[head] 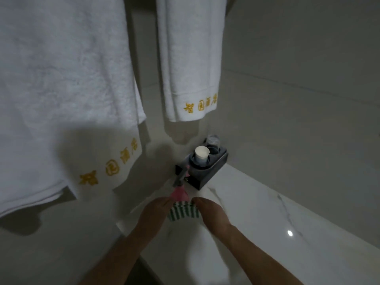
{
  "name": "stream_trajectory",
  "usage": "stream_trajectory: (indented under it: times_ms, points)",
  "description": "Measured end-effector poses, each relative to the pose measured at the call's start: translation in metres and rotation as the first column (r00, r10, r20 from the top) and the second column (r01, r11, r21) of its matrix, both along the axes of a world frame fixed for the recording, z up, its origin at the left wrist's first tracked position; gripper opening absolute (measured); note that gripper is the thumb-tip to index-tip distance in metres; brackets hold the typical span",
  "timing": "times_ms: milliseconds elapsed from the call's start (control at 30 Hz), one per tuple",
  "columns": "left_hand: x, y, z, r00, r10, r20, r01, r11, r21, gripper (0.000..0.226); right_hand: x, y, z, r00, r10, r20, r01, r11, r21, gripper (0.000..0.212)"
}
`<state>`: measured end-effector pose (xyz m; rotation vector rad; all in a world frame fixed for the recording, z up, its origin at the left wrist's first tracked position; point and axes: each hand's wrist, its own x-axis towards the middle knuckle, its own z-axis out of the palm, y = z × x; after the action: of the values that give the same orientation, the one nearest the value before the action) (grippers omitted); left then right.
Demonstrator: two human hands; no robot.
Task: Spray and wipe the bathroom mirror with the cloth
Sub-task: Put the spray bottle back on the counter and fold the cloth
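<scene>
Far left: large white towel [61,95], hanging, gold embroidery near the hem, upper part cut off by the frame edge. Further right: narrower white towel [190,58], same embroidery, likewise cut off above.

Below, at the marble desk [267,219] corner: left hand [156,210], grip closed on the left edge of the green-and-white striped cloth [183,211]. Pink spray bottle [179,191] rising just above the cloth, between the hands; blurred, trigger hard to make out, holding hand not determinable. Right hand [211,210], grip closed on the cloth's right edge. Cloth bunched between both grips, lower part hidden.

Behind: dark holder [207,171] carrying a white cup [202,154] and a clear glass [213,141].
</scene>
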<state>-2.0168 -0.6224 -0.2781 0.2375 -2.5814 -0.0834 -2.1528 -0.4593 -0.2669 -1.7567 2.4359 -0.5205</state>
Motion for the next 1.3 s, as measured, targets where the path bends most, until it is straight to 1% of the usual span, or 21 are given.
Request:
stream_trajectory:
  times_ms: [67,133,200,233,300,400,467,600,667,733,767,833,867,900,967,1033,1067,1133,1200,1233,1300]
  points:
    - [0.002,-0.004,-0.008,0.999,0.054,0.002,-0.054,0.998,-0.020,0.029,0.002,-0.008,-0.004,0.997,0.003,-0.082,-0.011,0.995,-0.097,0.044]
    - [0.009,-0.005,-0.025,0.996,0.074,0.051,-0.072,0.997,-0.041,0.040,0.007,-0.010,-0.021,0.992,0.016,-0.125,-0.036,0.986,-0.161,0.040]
    - [0.021,-0.002,-0.047,0.980,0.094,0.178,-0.081,0.993,-0.083,0.044,0.019,-0.007,-0.046,0.991,0.056,-0.121,-0.071,0.990,-0.121,0.041]
    - [0.030,0.000,-0.059,0.961,0.081,0.265,-0.057,0.993,-0.100,0.044,0.025,-0.003,-0.061,0.992,0.072,-0.107,-0.083,0.992,-0.098,0.039]
    - [0.046,0.004,-0.081,0.903,0.035,0.428,-0.012,0.998,-0.056,0.041,0.042,0.004,-0.082,0.995,0.095,0.002,-0.095,0.995,-0.024,0.035]
    - [0.063,0.010,-0.101,0.869,-0.002,0.494,0.000,1.000,0.005,0.037,0.059,0.015,-0.100,0.992,0.075,0.098,-0.078,0.997,0.030,0.027]
    - [0.070,0.012,-0.105,0.840,-0.002,0.543,-0.027,0.999,0.045,0.037,0.060,0.019,-0.112,0.990,0.036,0.139,-0.046,0.996,0.073,0.028]
    - [0.076,0.010,-0.107,0.821,-0.005,0.571,-0.063,0.993,0.100,0.038,0.061,0.022,-0.130,0.987,-0.014,0.163,-0.010,0.989,0.147,0.032]
    - [0.076,0.008,-0.108,0.855,-0.010,0.519,-0.039,0.996,0.084,0.039,0.068,0.021,-0.124,0.979,0.042,0.199,-0.083,0.976,0.201,0.033]
    - [0.079,0.013,-0.109,0.874,-0.024,0.486,-0.034,0.993,0.111,0.040,0.073,0.021,-0.122,0.981,0.091,0.171,-0.133,0.958,0.252,0.038]
    - [0.082,0.015,-0.110,0.876,-0.047,0.479,-0.041,0.984,0.172,0.040,0.072,0.022,-0.123,0.984,0.119,0.133,-0.147,0.963,0.224,0.041]
    - [0.091,0.018,-0.111,0.876,-0.065,0.479,-0.064,0.967,0.248,0.043,0.069,0.024,-0.114,0.992,0.112,0.057,-0.119,0.983,0.136,0.030]
    - [0.095,0.018,-0.112,0.884,-0.060,0.463,-0.067,0.965,0.253,0.043,0.068,0.023,-0.109,0.998,0.065,0.004,-0.065,0.995,0.081,0.028]
    - [0.098,0.019,-0.112,0.895,-0.034,0.446,-0.080,0.969,0.234,0.042,0.066,0.020,-0.106,0.999,0.053,-0.003,-0.053,0.998,0.039,0.028]
    - [0.099,0.023,-0.106,0.887,0.015,0.462,-0.150,0.955,0.257,0.038,0.059,0.014,-0.095,0.997,-0.071,0.006,0.071,0.997,-0.015,0.025]
    - [0.096,0.026,-0.100,0.877,0.086,0.473,-0.251,0.921,0.298,0.037,0.053,0.009,-0.088,0.981,-0.157,0.113,0.158,0.987,0.007,0.029]
    - [0.095,0.029,-0.098,0.875,0.134,0.466,-0.316,0.886,0.339,0.036,0.050,0.006,-0.087,0.977,-0.183,0.111,0.182,0.983,0.018,0.030]
    - [0.090,0.031,-0.096,0.853,0.195,0.485,-0.443,0.763,0.472,0.027,0.046,0.004,-0.092,0.965,-0.240,0.110,0.227,0.966,0.121,0.033]
    - [0.086,0.031,-0.097,0.831,0.201,0.518,-0.475,0.741,0.474,0.027,0.041,-0.001,-0.099,0.952,-0.279,0.130,0.260,0.955,0.142,0.048]
    - [0.083,0.031,-0.098,0.830,0.201,0.519,-0.478,0.737,0.478,0.026,0.043,-0.003,-0.094,0.965,-0.244,0.099,0.226,0.960,0.167,0.048]
    - [0.079,0.033,-0.102,0.827,0.207,0.522,-0.487,0.728,0.483,0.009,0.044,-0.004,-0.088,0.961,-0.252,0.115,0.226,0.954,0.197,0.048]
